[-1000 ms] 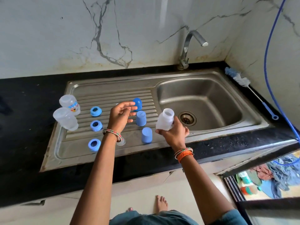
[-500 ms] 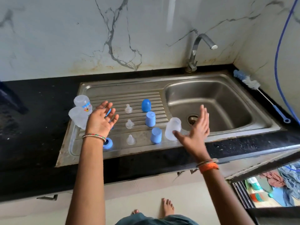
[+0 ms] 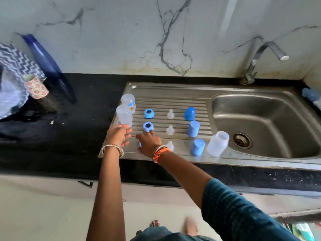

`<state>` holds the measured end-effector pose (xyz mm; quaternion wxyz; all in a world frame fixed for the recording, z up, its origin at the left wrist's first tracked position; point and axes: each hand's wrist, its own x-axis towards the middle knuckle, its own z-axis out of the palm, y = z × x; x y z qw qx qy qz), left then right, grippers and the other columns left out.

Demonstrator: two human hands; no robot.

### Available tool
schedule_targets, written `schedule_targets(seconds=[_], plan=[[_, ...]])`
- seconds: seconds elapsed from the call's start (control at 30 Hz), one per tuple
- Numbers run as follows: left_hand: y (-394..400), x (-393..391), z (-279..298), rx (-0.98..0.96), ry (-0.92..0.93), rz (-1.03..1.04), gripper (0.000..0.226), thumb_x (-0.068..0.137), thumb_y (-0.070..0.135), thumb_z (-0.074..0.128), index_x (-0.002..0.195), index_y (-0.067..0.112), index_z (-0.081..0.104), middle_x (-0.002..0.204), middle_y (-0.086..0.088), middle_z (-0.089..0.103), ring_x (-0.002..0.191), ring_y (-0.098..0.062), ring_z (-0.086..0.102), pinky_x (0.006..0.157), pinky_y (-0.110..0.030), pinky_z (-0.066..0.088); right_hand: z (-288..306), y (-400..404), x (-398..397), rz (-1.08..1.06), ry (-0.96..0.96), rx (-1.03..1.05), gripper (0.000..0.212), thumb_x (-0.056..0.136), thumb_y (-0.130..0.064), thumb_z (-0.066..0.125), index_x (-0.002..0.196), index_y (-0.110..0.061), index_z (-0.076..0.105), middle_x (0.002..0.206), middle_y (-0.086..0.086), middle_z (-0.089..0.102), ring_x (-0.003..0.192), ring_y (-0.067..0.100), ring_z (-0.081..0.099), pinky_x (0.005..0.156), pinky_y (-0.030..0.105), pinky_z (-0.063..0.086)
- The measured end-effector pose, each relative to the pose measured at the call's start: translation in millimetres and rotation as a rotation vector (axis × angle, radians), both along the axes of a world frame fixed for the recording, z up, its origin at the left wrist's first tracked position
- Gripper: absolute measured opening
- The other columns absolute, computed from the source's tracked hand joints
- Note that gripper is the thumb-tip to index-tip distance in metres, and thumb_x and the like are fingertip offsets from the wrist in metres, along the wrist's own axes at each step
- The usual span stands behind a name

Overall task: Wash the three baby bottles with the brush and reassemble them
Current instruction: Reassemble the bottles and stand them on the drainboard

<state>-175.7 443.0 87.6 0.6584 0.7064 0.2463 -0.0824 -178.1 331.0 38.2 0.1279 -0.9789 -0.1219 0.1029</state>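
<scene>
Reaching across the drainboard [image 3: 173, 101], a person brings both hands to the left end of a neat grid of baby-bottle parts, apparently to begin putting them back together. Two clear bottles [image 3: 124, 114] stand at the board's left edge and a third bottle [image 3: 218, 144] stands beside the basin, each apart from its fittings. Between them the pieces lie sorted by kind, likely so each set can be matched in turn: blue screw rings [image 3: 149, 113] in one column, clear teats [image 3: 170, 113] in the next, blue caps [image 3: 193, 128] in a third. The left hand [image 3: 119, 135] is at the base of the nearer bottle, fingers extended and touching it, its grip loose rather than closed. The right hand [image 3: 150, 142] crosses over to the rings, fingertips at the middle ring and the palm covering the nearest one; whether its grip has closed on a ring cannot be told. Beyond, the brush [image 3: 311, 96] lies on the black table at the far right, out of use, and the tap [image 3: 265, 54] runs no water.
</scene>
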Motion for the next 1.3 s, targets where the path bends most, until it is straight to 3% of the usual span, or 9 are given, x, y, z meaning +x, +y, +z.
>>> schedule_targets(seconds=[0.3, 0.57, 0.7, 0.73, 0.9, 0.97, 1.07, 1.17, 1.3], plan=[[-42.4, 30.4, 26.6, -0.114, -0.038, -0.068, 0.024, 0.095, 0.011, 0.039, 0.082, 0.022, 0.057, 0.081, 0.003, 0.064, 0.071, -0.011, 0.057, 0.068, -0.028, 0.044, 111.5, -92.9, 27.7, -0.268, 0.169, 0.777, 0.032, 0.082, -0.016, 0.074, 0.110, -0.005, 0.065, 0.081, 0.007, 0.061, 0.068, 0.016, 0.058, 0.060, 0.023, 0.050], [-158.2, 62.1, 49.9, -0.284, -0.079, -0.355, 0.029, 0.097, 0.008, 0.035, 0.082, 0.020, 0.056, 0.055, 0.012, 0.067, 0.071, -0.011, 0.056, 0.064, -0.027, 0.043, 188.5, -272.6, 17.6, -0.542, 0.187, 1.730, 0.016, 0.083, -0.011, 0.059, 0.092, -0.002, 0.069, 0.090, 0.016, 0.070, 0.079, 0.024, 0.070, 0.073, 0.027, 0.059], [-201.8, 64.2, 45.9, -0.164, -0.082, -0.483, 0.029, 0.097, 0.008, 0.036, 0.081, 0.021, 0.056, 0.055, 0.010, 0.066, 0.066, -0.010, 0.055, 0.061, -0.024, 0.041, 99.9, -321.6, 16.1, -1.084, -0.140, 0.375, 0.020, 0.083, -0.003, 0.062, 0.102, 0.003, 0.064, 0.098, 0.024, 0.063, 0.099, 0.035, 0.062, 0.079, 0.031, 0.047], [-212.6, 64.8, 45.5, -0.116, -0.102, -0.518, 0.029, 0.098, 0.009, 0.037, 0.080, 0.021, 0.056, 0.057, 0.009, 0.066, 0.064, -0.009, 0.055, 0.059, -0.023, 0.040, 99.2, -328.8, 16.6, -1.088, -0.174, 0.301, 0.028, 0.076, -0.008, 0.071, 0.103, 0.000, 0.066, 0.098, 0.022, 0.061, 0.100, 0.033, 0.061, 0.079, 0.030, 0.045], [-236.1, 59.8, 47.7, -0.081, -0.185, -0.607, 0.025, 0.098, 0.011, 0.042, 0.082, 0.022, 0.059, 0.074, 0.006, 0.067, 0.069, -0.011, 0.059, 0.062, -0.023, 0.040, 141.6, -346.4, 6.3, -0.670, 0.098, 1.593, 0.017, 0.086, -0.014, 0.062, 0.101, -0.006, 0.065, 0.094, 0.015, 0.066, 0.080, 0.022, 0.069, 0.069, 0.029, 0.059], [-237.8, 58.3, 49.7, -0.135, -0.154, -0.637, 0.024, 0.097, 0.009, 0.043, 0.085, 0.021, 0.060, 0.084, 0.001, 0.066, 0.074, -0.013, 0.060, 0.068, -0.026, 0.044, 120.3, -347.1, 4.0, -0.903, 0.081, 1.313, 0.015, 0.089, -0.008, 0.059, 0.102, 0.000, 0.063, 0.092, 0.017, 0.065, 0.091, 0.031, 0.068, 0.073, 0.031, 0.055], [-236.9, 53.4, 45.8, -0.186, -0.113, -0.643, 0.023, 0.097, 0.010, 0.043, 0.090, 0.022, 0.061, 0.092, 0.000, 0.066, 0.078, -0.013, 0.061, 0.071, -0.028, 0.047, 87.5, -342.9, 5.7, -1.380, -0.373, 0.569, 0.027, 0.084, -0.011, 0.067, 0.106, 0.005, 0.062, 0.107, 0.021, 0.063, 0.106, 0.037, 0.059, 0.085, 0.035, 0.045], [-239.7, 48.8, 41.8, -0.333, -0.037, -0.658, 0.019, 0.099, 0.020, 0.041, 0.106, 0.018, 0.058, 0.102, -0.004, 0.064, 0.083, -0.016, 0.061, 0.070, -0.031, 0.051, 96.7, -321.4, 13.8, -1.239, -0.538, 1.049, 0.024, 0.076, -0.024, 0.079, 0.091, -0.012, 0.065, 0.093, 0.012, 0.070, 0.082, 0.023, 0.066, 0.079, 0.034, 0.051], [-233.5, 45.3, 39.9, -0.739, 0.071, -0.613, 0.034, 0.077, 0.034, 0.069, 0.100, 0.010, 0.063, 0.097, -0.015, 0.066, 0.084, -0.026, 0.067, 0.069, -0.036, 0.059, 108.5, -258.2, 11.0, -0.783, -0.354, 1.318, 0.025, 0.074, -0.006, 0.079, 0.090, -0.009, 0.060, 0.086, 0.011, 0.068, 0.073, 0.013, 0.062, 0.069, 0.022, 0.051]])
